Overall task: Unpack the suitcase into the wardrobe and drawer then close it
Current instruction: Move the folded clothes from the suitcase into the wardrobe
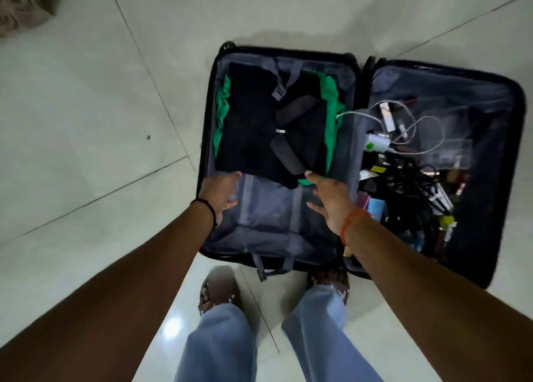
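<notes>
The suitcase [288,237] lies flat open on the tile floor [101,122]. Both hands reach in, fingers straight and holding nothing. The left hand [220,195] and right hand [331,202] each touch the near edge of the folded black clothes [259,127], green garment [330,113] underneath. Tangled cables [403,127] sit right of the right hand.

Left grip [222,195], right grip [328,201] seemingly outstretched
</notes>
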